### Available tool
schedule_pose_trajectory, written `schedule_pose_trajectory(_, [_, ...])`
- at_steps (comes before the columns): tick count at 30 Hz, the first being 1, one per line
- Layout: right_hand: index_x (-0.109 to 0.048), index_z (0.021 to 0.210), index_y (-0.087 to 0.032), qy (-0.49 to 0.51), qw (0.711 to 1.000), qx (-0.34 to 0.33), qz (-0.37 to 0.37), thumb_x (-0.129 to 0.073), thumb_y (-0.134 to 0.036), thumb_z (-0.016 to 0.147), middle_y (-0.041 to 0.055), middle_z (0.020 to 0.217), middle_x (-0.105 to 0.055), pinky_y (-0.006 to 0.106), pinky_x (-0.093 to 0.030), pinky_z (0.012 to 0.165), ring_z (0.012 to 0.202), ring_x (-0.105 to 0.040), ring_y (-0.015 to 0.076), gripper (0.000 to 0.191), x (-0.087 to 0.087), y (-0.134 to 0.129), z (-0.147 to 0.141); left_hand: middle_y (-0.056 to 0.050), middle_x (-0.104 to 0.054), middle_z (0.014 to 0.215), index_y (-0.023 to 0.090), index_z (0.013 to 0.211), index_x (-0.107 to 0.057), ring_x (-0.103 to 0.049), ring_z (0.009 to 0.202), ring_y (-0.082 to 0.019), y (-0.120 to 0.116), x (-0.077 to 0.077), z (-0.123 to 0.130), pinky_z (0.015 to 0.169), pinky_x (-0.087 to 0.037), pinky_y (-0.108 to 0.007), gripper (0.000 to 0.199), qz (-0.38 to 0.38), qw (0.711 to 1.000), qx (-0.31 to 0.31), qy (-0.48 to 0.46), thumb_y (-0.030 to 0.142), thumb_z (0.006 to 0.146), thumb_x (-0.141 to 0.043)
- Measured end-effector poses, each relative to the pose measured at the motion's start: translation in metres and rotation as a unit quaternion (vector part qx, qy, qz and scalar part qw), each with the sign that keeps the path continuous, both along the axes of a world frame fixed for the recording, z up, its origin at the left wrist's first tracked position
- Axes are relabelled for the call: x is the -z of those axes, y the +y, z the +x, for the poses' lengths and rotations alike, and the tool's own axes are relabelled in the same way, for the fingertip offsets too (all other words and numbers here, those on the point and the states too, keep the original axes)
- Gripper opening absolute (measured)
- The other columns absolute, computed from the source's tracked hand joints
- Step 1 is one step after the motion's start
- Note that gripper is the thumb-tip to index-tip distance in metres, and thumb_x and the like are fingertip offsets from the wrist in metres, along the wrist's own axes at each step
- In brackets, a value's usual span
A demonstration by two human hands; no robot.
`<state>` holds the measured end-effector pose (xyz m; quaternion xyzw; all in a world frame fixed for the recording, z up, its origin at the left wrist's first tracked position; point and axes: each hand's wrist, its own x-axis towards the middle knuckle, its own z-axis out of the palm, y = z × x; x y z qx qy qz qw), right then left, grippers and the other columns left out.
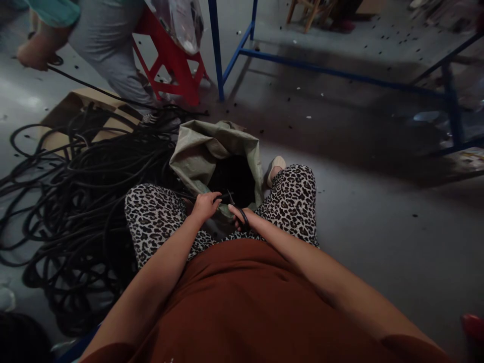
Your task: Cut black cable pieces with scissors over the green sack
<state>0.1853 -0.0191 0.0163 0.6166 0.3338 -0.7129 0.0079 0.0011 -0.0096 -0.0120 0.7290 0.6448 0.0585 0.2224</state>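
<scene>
Between my knees stands an open woven sack with a dark inside. My left hand is closed on a black rubber strip at the sack's near rim. Black-handled scissors are in my right hand, fingers wrapped round the handles, blades pointing up-left towards the strip. Only a small gap lies between the two hands. A big tangle of black strips covers the floor to the left of my leg.
At the upper left a person's hand holds a black strip over a cardboard box. Behind the sack are a red stool and a blue metal frame. Small black bits dot the floor.
</scene>
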Motion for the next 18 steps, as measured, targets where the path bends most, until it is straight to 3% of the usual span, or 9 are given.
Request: schedule_pose_trajectory(18, [-0.051,0.065,-0.014,-0.001,0.999,0.015,0.029,-0.049,-0.06,0.083,-0.0029,0.038,-0.046,0.018,-0.037,0.029,0.027,-0.043,0.0086,0.05,-0.0021,-0.0009,0.0002,-0.004,-0.066,0.109,0.022,0.112,-0.06,-0.059,0.103,-0.02,-0.0009,-0.0038,0.0039,0.093,-0.04,-0.032,0.032,-0.016,1.0,0.004,-0.01,0.033,0.085,-0.048])
